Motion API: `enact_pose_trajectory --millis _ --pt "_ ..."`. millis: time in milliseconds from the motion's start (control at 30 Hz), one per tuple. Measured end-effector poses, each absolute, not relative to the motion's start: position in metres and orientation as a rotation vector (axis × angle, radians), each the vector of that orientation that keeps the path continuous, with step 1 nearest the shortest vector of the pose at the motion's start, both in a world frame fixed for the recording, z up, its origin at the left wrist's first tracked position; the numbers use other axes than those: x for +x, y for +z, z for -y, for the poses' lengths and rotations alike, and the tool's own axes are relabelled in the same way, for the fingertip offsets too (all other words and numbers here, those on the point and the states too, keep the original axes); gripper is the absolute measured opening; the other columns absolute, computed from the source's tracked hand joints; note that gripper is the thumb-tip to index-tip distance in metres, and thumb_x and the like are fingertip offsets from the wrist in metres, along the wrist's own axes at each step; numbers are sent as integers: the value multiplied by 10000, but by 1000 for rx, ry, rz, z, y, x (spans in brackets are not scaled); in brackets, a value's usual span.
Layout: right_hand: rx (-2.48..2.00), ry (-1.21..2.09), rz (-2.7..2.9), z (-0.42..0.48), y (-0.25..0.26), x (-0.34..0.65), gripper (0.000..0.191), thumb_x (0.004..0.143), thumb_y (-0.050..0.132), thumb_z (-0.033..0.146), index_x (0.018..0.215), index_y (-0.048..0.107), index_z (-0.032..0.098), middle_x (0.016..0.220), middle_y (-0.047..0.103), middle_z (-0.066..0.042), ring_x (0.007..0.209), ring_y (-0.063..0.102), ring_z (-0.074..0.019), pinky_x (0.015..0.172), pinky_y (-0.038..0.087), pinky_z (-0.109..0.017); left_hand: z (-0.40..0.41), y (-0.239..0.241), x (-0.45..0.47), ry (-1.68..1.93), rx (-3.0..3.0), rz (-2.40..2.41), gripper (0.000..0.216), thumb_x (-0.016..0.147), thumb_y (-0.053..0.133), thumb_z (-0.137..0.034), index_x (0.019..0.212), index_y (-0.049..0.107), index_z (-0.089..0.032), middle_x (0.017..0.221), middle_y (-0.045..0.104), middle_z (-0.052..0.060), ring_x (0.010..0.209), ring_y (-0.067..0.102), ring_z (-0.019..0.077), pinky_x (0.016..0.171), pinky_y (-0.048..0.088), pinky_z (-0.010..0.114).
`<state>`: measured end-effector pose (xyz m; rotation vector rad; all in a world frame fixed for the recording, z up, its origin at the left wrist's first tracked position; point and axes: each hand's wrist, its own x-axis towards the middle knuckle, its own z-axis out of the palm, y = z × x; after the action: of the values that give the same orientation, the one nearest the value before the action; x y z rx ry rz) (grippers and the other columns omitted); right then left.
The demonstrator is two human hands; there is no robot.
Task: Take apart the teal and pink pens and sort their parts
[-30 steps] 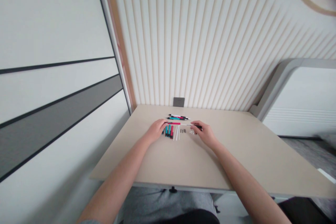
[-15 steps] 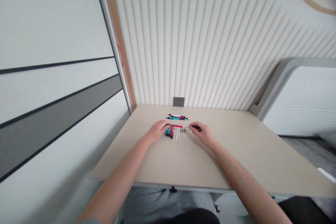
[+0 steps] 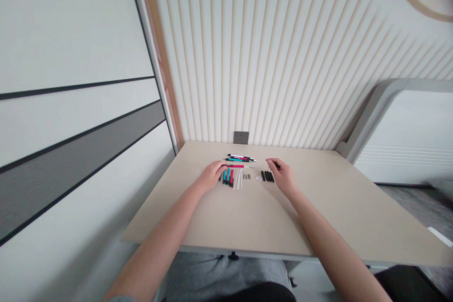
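Observation:
My left hand (image 3: 211, 174) pinches the back end of a red pen barrel (image 3: 236, 166), held level. A thin white refill with what looks like a spring (image 3: 251, 167) sticks out of its right end. My right hand (image 3: 284, 178) is apart from the barrel, its fingers closed on a black pen grip (image 3: 277, 166) that is partly hidden. Below the barrel lie blue and red pen barrels (image 3: 228, 176), white refills (image 3: 238, 179), small grey springs (image 3: 247, 176), little white pieces (image 3: 258, 178) and a row of black pen grips (image 3: 268, 176).
Several whole pens (image 3: 240, 157) lie together farther back on the beige table (image 3: 255, 222). A dark wall socket (image 3: 241, 137) sits just above the table's back edge. A white panelled cabinet (image 3: 141, 165) borders the left side.
My right hand has moved right, away from the barrel's tip, and the row of black grips now shows. The red barrel has shifted slightly left and up in my left hand.

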<state>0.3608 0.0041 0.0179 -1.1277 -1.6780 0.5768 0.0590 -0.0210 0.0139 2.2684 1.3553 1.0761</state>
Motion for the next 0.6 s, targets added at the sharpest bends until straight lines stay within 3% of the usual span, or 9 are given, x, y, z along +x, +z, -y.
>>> enact_pose_trajectory --millis 200,400,600 --pt "-1144 651 1659 -24 4 380 455 863 488 422 1218 595 159 915 687 -81 741 629 -183 693 505 -339 21 15 58 1102 2282 -1401 283 974 392 -321 1064 622 -184 927 664 57 918 608 196 852 473 326" --pt "-1178 743 1680 -33 -3 394 371 825 565 406 1076 659 149 968 716 -109 809 668 -212 798 512 -400 24 21 59 1121 2292 -1407 272 972 393 -311 1036 624 -182 914 662 56 919 611 196 862 475 324" --pt "-1156 863 1562 -30 3 395 431 829 564 458 1100 654 134 964 730 -124 721 663 -186 754 531 -389 24 21 59 1108 2307 -1400 282 978 381 -325 1024 621 -183 925 661 58 915 611 196 860 474 321"
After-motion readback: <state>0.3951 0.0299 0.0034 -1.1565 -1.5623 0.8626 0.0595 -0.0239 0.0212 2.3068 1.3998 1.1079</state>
